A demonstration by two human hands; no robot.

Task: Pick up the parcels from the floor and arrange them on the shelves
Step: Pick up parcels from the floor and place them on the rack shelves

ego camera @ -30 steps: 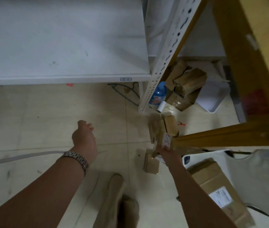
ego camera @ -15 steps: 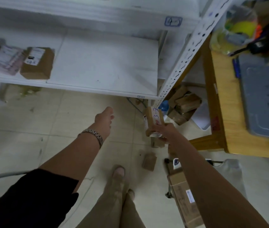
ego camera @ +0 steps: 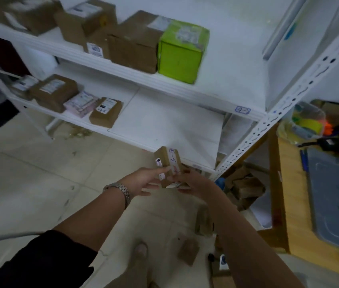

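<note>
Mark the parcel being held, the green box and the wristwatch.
held parcel (ego camera: 164, 158): head view, its brown side face.
green box (ego camera: 179, 59): head view, middle of its front face.
wristwatch (ego camera: 123, 191): head view, metal band on the wrist.

Both arms were stretched forward, the hands close together. The right hand (ego camera: 193, 183) gripped a parcel (ego camera: 168, 161) from below with curled fingers, its forearm bare. The left hand (ego camera: 143, 180) lay with straight fingers against the parcel's left side; it had a watch (ego camera: 120, 191) on the wrist and a black sleeve (ego camera: 39, 258) on the upper arm.
</note>
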